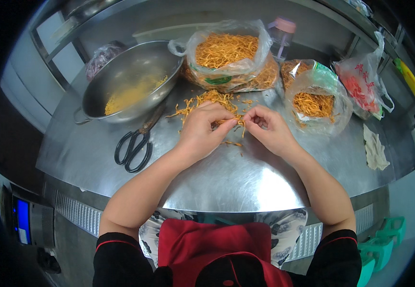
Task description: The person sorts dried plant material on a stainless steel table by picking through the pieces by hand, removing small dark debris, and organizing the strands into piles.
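Note:
My left hand holds a small bunch of dried orange strands between thumb and fingers. At the tips of that bunch, my right hand pinches with thumb and forefinger, its other fingers curled. A loose pile of the same strands lies on the steel table just beyond my left hand and is partly hidden by it. Small broken bits are scattered beside the pile. One short piece lies nearer to me, between my forearms.
A steel basin with yellow bits stands left, black-handled scissors beside it. Behind are a large bag of strands and a bottle. At right are a smaller open bag, a red-printed bag and a crumpled cloth.

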